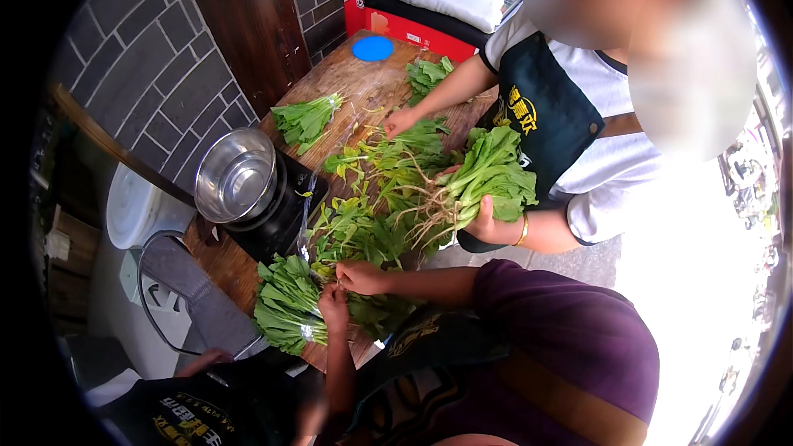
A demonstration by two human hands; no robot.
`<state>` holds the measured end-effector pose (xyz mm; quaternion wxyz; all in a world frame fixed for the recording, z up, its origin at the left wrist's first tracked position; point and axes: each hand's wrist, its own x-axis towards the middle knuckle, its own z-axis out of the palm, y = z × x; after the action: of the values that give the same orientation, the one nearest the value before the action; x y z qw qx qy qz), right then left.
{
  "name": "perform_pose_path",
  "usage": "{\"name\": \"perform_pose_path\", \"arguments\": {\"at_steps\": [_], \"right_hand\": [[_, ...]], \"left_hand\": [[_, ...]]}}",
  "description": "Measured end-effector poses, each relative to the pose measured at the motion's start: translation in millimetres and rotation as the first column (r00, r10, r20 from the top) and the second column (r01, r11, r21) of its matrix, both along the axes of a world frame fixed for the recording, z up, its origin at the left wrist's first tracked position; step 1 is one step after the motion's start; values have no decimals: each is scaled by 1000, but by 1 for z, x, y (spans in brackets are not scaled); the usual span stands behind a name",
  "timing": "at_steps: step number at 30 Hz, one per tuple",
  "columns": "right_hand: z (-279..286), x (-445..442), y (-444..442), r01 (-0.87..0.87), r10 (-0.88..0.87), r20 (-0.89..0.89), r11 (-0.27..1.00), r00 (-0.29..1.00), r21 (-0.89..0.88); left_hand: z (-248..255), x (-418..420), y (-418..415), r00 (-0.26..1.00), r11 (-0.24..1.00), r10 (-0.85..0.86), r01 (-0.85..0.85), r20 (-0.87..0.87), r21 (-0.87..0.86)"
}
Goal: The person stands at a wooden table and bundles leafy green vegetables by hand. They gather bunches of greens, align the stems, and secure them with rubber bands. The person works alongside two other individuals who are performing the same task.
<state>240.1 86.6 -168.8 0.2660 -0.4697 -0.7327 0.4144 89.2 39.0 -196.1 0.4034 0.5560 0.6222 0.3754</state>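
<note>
My left hand (334, 306) and my right hand (362, 277) meet at their fingertips beside the stem ends of a pile of leafy greens (285, 297). Their fingers are pinched together; whether something thin lies between them is too small to tell. A shiny band (307, 331) wraps some of those stems. Loose greens with yellowed leaves (356, 229) spread beyond my hands. Across the table, a person in a white shirt and dark apron holds a rooted bunch of greens (495, 179) with one hand and reaches the other hand (399, 122) over the pile.
A steel bowl (238, 176) stands on a black hotplate (300, 183) at the left of the wooden table (316, 83). Farther back lie two bunches of greens (306, 118) (427, 77) and a blue disc (372, 48). Another person's hand (214, 359) is near the lower-left corner.
</note>
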Motion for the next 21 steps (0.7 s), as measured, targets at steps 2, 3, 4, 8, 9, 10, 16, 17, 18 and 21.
{"name": "perform_pose_path", "arguments": {"at_steps": [2,3,4,8,9,10,16,17,18,21], "right_hand": [[-5,4,-9,-33,34,-38,998,999,48],[-7,6,-9,-57,58,-24,998,998,30],[-10,9,-9,-81,81,-11,997,997,11],[-6,13,-13,-104,101,56,993,993,53],[-2,17,-16,-118,114,85,992,990,42],[-1,20,-17,-164,165,19,986,986,-22],[-13,17,-9,-134,129,118,990,985,38],[-17,10,-12,-133,124,108,988,986,75],[-17,1,-10,-165,154,101,979,983,120],[-5,-5,-5,-220,193,113,920,975,323]], "left_hand": [[-25,-2,-4,996,998,49,-51,76,21],[-23,-2,-6,982,998,68,-66,178,-17],[-21,1,-8,957,996,89,-76,277,-56],[-16,5,-7,834,977,185,-98,520,-190],[-19,5,-7,795,970,214,-103,567,-222],[-22,3,-5,779,969,212,-88,590,-231],[-20,-4,-7,800,988,140,-72,584,-138],[-20,-9,-14,827,991,129,-90,548,-98],[-25,-9,-20,863,990,134,-136,488,-31],[-11,0,-19,992,924,122,-100,-37,368]]}}
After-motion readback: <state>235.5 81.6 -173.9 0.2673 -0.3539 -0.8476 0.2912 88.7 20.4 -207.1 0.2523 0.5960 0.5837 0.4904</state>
